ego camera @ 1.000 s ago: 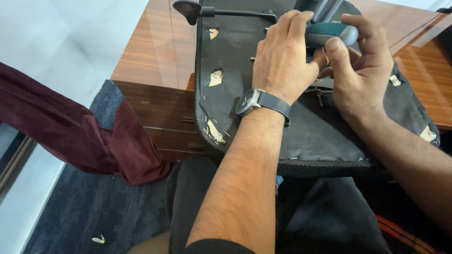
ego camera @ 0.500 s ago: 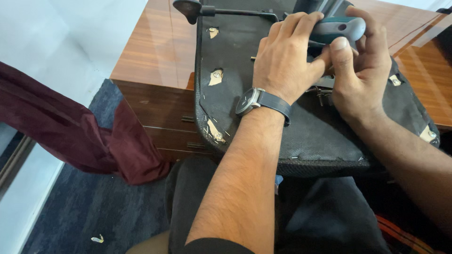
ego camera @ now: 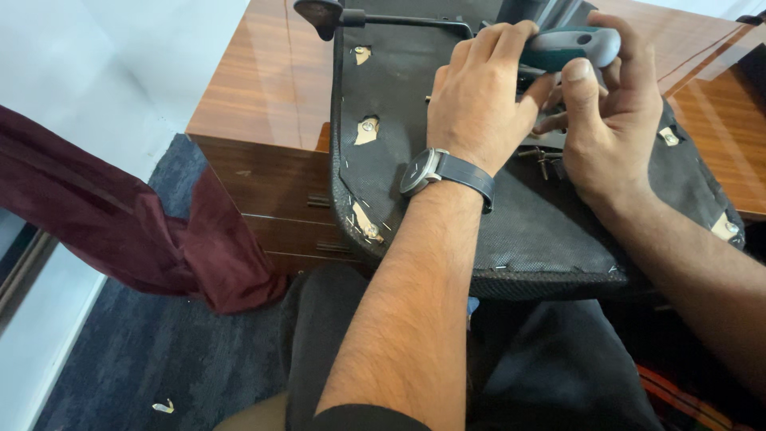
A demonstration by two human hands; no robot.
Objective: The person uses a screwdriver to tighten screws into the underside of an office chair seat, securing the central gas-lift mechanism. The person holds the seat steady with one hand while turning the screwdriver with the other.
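Right grip (ego camera: 610, 104) clamped on teal-grey screwdriver handle (ego camera: 570, 46); left grip (ego camera: 479, 100) curled against handle's near end, fingers bent. Tool over upturned black chair seat (ego camera: 519, 231), which lies on wooden worktop (ego camera: 263, 88). Wristwatch (ego camera: 423, 170) on left wrist

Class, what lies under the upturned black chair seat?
The chair seat rests on a wooden desk; its near edge overhangs the person's lap. The desktop beneath it is covered.

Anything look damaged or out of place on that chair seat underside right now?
Yes. The black fabric cover is torn open at several screw spots, such as one on the left side. A small scrap also lies on the carpet.
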